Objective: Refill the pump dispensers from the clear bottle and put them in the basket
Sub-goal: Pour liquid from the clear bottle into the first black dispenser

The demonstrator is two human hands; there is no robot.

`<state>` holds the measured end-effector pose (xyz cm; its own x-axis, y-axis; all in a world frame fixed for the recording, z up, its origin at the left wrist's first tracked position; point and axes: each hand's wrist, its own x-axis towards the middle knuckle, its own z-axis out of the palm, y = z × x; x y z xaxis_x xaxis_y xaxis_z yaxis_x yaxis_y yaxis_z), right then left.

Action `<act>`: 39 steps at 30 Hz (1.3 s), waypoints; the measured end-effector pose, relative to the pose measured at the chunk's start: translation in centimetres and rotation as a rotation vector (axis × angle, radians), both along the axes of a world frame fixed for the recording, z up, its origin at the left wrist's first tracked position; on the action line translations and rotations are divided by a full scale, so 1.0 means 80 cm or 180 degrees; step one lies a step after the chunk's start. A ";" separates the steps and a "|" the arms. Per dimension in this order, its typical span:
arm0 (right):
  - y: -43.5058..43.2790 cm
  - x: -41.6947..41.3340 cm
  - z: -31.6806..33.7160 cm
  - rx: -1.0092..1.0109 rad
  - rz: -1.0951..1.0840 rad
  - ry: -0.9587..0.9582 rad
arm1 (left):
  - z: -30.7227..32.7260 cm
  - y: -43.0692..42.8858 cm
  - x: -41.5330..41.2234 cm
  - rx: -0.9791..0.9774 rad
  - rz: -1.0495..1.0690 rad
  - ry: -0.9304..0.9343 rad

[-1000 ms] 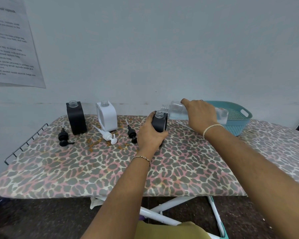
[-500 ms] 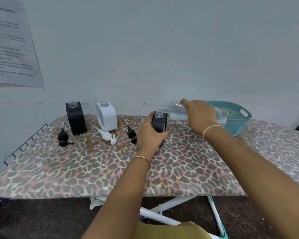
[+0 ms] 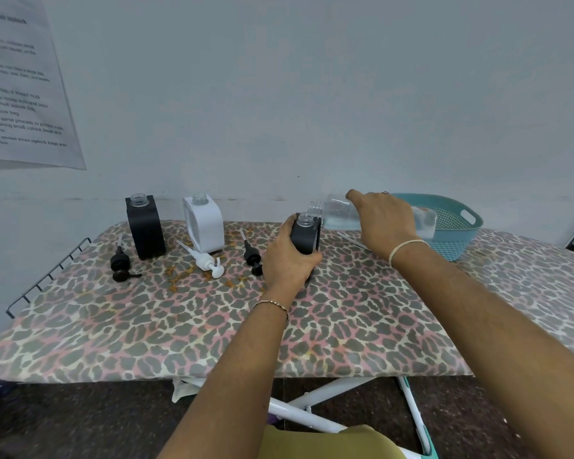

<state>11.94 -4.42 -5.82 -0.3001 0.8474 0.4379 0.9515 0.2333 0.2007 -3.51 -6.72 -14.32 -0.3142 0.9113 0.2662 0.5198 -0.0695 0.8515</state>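
My left hand [image 3: 287,260] grips a small black dispenser [image 3: 307,235] standing on the leopard-print board [image 3: 345,326], its neck uncapped. My right hand [image 3: 383,220] holds the clear bottle [image 3: 337,214] tipped almost flat, its mouth just above the dispenser's neck; clear liquid lies along the bottle's lower side. A taller black dispenser [image 3: 145,226] and a white dispenser [image 3: 203,223] stand uncapped at the back left. Two black pump heads [image 3: 121,265] [image 3: 252,256] and a white pump head [image 3: 204,258] lie loose on the board. The teal basket [image 3: 458,226] sits behind my right hand.
A wire rack [image 3: 47,276] sticks out at the board's left end. The wall rises right behind the board, with a printed sheet [image 3: 20,87] taped at the upper left. White board legs [image 3: 312,402] and dark floor show below the front edge.
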 end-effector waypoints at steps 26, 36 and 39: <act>-0.001 -0.001 0.002 -0.0059 0.0033 -0.0074 | 0.002 -0.002 0.000 -0.0040 0.0048 0.0017; -0.003 -0.001 0.004 -0.0055 -0.0022 -0.0180 | 0.002 -0.002 0.001 -0.0063 0.0041 -0.0001; -0.004 -0.002 0.005 -0.0069 -0.0014 -0.0174 | 0.002 -0.002 0.001 -0.0060 0.0031 -0.0009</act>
